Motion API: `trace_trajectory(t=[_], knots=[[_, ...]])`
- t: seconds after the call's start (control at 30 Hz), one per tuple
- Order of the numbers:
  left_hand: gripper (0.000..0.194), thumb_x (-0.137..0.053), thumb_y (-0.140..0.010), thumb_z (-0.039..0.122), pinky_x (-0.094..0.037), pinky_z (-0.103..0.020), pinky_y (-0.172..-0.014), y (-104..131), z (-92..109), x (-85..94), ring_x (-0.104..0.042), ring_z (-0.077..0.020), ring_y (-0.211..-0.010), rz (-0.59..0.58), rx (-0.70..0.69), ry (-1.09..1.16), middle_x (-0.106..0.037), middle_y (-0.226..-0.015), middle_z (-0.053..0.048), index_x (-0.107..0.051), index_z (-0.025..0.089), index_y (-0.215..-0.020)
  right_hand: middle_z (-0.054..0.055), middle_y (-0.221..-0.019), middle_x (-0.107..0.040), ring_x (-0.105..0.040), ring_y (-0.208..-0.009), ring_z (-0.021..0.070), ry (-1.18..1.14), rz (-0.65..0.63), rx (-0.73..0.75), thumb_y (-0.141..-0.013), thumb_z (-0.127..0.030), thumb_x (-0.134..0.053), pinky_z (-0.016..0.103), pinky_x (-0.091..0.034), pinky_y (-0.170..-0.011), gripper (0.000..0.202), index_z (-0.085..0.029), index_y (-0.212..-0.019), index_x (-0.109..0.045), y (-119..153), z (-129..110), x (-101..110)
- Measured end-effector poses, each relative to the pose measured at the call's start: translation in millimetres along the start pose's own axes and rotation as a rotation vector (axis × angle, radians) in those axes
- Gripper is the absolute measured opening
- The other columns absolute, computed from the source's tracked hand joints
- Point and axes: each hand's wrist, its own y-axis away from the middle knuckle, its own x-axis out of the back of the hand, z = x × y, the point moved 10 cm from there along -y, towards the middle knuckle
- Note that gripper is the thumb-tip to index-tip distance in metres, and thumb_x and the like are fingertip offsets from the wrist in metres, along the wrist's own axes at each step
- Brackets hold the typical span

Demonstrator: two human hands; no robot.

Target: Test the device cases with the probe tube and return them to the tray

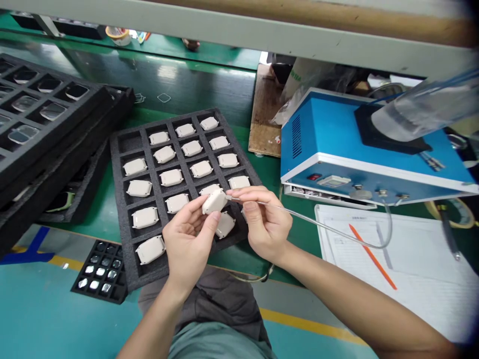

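Note:
Between thumb and fingers, my left hand (192, 239) holds a cream watch-shaped case (215, 201) tilted above a dark foam tray (121, 227). My right hand (266, 222) pinches a thin metal-tipped tool (239, 200) on a clear tube (329, 228), its tip at the right edge of the case. Similar cream cases (145, 218) lie in most of the tray's compartments; the top left compartment holds none. The tube runs right to the front of a blue machine (333, 124). Part of the tray's lower right is hidden behind my hands.
Stacked foam trays (56, 129) with glass-like parts stand at the left. A small black tray (90, 284) lies lower left. Papers (419, 269) with an orange pen (372, 257) lie at the right, below the machine. A shelf beam (239, 27) crosses the top.

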Motion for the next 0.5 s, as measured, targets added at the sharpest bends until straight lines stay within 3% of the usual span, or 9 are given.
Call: trace_trajectory(t=[0.5], knots=[[0.037,-0.088,-0.079,0.022,-0.067,-0.025,-0.088,0.1,-0.3,0.8,-0.081,-0.0251,-0.100,0.016,0.013,0.007,-0.083,-0.110,-0.012,-0.079,0.011,-0.113,0.008,-0.105,-0.077,-0.077,-0.101,0.0235,-0.021,0.016,-0.036,-0.106,-0.022,-0.056,0.045,-0.067,-0.088,0.016,-0.025,-0.108,-0.071,2.0,4.0,1.3]])
